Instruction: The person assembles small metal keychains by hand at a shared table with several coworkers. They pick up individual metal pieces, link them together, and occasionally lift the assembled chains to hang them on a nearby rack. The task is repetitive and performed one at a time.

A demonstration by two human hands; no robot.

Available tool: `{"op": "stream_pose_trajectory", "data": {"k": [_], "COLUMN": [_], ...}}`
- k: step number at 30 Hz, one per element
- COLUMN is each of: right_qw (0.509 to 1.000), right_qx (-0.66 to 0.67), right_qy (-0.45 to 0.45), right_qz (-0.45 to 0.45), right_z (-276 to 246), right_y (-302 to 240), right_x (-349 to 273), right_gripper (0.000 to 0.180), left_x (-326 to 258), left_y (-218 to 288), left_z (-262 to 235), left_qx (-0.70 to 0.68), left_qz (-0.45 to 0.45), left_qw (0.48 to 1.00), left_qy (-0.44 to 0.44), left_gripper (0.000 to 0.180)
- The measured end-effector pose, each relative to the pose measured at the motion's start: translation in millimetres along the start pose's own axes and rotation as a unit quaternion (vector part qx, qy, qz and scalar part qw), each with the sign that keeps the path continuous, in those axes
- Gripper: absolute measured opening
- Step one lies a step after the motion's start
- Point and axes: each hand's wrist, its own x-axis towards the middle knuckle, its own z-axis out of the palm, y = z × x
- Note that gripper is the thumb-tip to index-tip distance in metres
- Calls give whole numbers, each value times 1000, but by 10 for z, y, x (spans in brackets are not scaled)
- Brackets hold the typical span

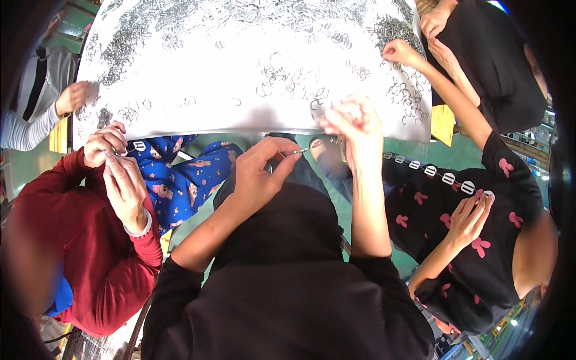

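My left hand [258, 171] is raised in front of my black top, with thumb and fingers pinched on a small thin metal piece [297, 152]. My right hand [354, 123] is at the near edge of the white table [240, 66], its fingertips closed on another small metal part; what exactly it holds is too small to tell. The two hands are a short gap apart, with the metal piece pointing toward the right hand. Heaps of small metal rings and clips [282, 78] lie scattered on the table just beyond my hands.
To my left, a person in a red top [90, 240] works with both hands [114, 165] on a small buckle. To my right, a person in black with pink bows holds a strung row of buckles [444, 177]. Two more people reach in, far left and top right.
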Motion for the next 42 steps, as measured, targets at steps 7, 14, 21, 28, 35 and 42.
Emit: {"op": "stream_pose_trajectory", "data": {"k": [7,14,21,28,35,42], "right_qw": [995,979,956,958,960,959], "right_qx": [-17,-36,-45,-82,-94,-139], "right_qy": [80,125,121,99,110,90], "right_qz": [-57,-157,-263,-254,-239,-229], "right_z": [306,410,323,197,169,157], "right_y": [-41,164,254,281,357,429], "right_x": [-647,-691,-652,-602,-563,-491], "right_gripper": [26,26,29,28,28,28], "left_x": [55,43,682,1817,2067,2043], "left_y": [-7,-53,-666,-1521,-1680,-1378], "left_z": [45,79,-122,-144,-135,-74], "left_qx": [-18,37,133,340,471,374], "left_qz": [-5,85,78,175,186,101], "left_qw": [1000,995,988,923,860,922], "left_qy": [11,-22,28,41,-67,-20], "left_gripper": [10,13,12,14,19,15]}}
